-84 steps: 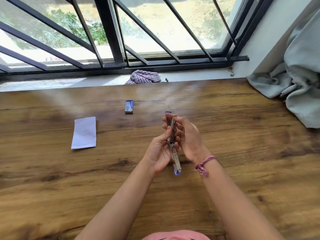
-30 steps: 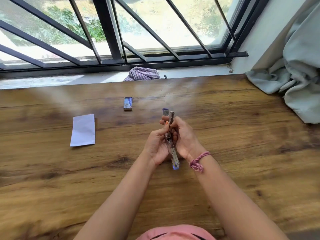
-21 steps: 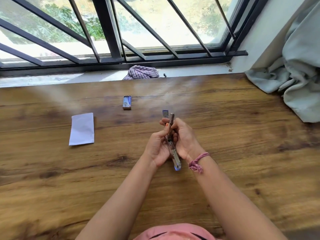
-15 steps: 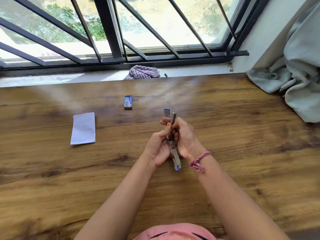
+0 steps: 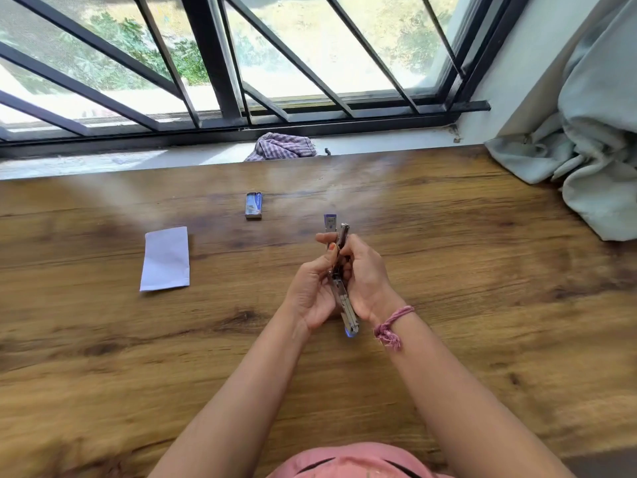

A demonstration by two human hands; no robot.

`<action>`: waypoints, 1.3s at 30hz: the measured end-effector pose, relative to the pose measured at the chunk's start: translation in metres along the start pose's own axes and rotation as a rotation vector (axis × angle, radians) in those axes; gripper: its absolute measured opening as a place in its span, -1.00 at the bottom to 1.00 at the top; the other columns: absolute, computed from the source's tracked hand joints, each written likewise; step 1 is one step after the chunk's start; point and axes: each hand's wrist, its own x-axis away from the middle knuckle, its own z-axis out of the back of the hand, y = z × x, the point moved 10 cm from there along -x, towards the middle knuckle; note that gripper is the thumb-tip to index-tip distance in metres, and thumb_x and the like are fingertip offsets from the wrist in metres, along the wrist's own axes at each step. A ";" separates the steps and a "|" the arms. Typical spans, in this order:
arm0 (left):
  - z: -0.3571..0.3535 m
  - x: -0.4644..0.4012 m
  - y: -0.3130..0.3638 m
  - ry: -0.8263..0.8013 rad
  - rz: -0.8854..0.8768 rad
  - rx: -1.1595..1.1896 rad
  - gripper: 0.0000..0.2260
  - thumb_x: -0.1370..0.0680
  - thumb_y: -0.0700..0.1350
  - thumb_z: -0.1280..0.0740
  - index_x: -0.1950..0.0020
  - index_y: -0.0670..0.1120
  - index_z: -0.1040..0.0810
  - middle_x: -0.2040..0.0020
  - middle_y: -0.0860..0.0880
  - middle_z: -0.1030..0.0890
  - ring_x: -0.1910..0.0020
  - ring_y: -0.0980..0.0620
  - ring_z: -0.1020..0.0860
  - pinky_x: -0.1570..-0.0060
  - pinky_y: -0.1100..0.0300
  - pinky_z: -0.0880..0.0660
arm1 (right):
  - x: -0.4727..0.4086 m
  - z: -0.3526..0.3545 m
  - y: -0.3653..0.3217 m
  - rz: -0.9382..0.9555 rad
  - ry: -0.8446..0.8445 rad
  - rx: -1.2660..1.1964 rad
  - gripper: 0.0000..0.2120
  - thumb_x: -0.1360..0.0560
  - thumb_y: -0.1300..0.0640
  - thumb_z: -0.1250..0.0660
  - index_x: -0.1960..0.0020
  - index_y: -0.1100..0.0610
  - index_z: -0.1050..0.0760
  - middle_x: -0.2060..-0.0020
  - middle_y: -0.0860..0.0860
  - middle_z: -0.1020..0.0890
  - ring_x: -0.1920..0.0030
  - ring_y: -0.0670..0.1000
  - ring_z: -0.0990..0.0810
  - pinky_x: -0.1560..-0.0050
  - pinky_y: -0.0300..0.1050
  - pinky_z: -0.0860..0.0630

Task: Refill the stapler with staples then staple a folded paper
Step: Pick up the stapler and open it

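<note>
A small metal stapler (image 5: 345,307) with blue ends is held opened out lengthwise above the middle of the wooden table (image 5: 482,305). My left hand (image 5: 312,291) grips it from the left, thumb tip up near the channel. My right hand (image 5: 365,274) grips it from the right, fingers curled round its upper part. The far blue end (image 5: 330,222) sticks out beyond my fingers. A folded white paper (image 5: 166,258) lies flat to the left. A small blue staple box (image 5: 253,205) lies behind, toward the window.
A checked cloth (image 5: 281,150) is bunched on the window sill behind the table. A pale grey curtain (image 5: 593,125) hangs and spills onto the table's far right corner. A barred window (image 5: 213,56) runs along the back.
Both hands have stayed on the stapler at the same spot. The far blue end now shows separated from the metal arm; earlier they were together.
</note>
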 end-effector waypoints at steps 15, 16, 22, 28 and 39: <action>-0.002 0.008 -0.001 -0.037 -0.007 -0.007 -0.83 -0.47 -0.14 -0.32 0.02 -0.19 -0.60 0.18 -0.08 -0.65 0.20 0.03 -0.64 0.16 0.18 -0.61 | 0.009 -0.001 -0.004 0.017 -0.034 -0.007 -0.77 -0.49 0.20 -0.20 0.20 0.07 -0.62 0.06 0.05 -0.67 0.30 -0.12 -0.59 0.32 -0.23 -0.54; -0.003 0.009 0.000 -0.040 -0.006 -0.006 -0.83 -0.48 -0.14 -0.32 0.01 -0.19 -0.59 0.18 -0.08 -0.65 0.21 0.04 -0.64 0.16 0.19 -0.61 | 0.010 -0.003 -0.005 0.020 -0.033 -0.018 -0.76 -0.49 0.20 -0.21 0.23 0.06 -0.62 0.07 0.06 -0.66 0.30 -0.11 -0.58 0.31 -0.22 -0.54; -0.004 0.009 0.000 -0.046 0.009 -0.003 -0.85 -0.56 -0.15 -0.27 0.00 -0.20 -0.57 0.19 -0.08 -0.64 0.23 0.03 -0.64 0.19 0.20 -0.62 | 0.011 -0.004 -0.007 0.039 -0.005 -0.048 -0.68 -0.49 0.23 -0.19 0.33 0.04 -0.61 0.05 0.10 -0.64 0.16 -0.02 -0.57 0.15 -0.12 -0.52; -0.001 0.008 -0.005 -0.002 -0.007 -0.029 -0.81 -0.49 -0.10 -0.33 0.02 -0.18 -0.63 0.13 -0.08 -0.60 0.11 0.02 -0.56 0.03 0.15 -0.53 | 0.012 0.002 -0.004 0.017 0.049 -0.065 -0.82 -0.48 0.21 -0.21 0.11 0.16 -0.60 0.12 0.07 -0.67 0.27 -0.05 -0.57 0.24 -0.16 -0.50; 0.005 0.003 -0.010 0.008 -0.022 0.058 -0.81 -0.44 -0.14 -0.34 0.02 -0.20 -0.61 0.09 -0.11 -0.58 0.05 0.00 -0.52 -0.39 0.03 -0.25 | 0.008 0.008 0.001 -0.010 0.009 -0.059 -0.86 -0.48 0.22 -0.24 0.12 0.15 -0.59 0.17 0.04 -0.71 0.31 -0.09 -0.62 0.32 -0.21 -0.54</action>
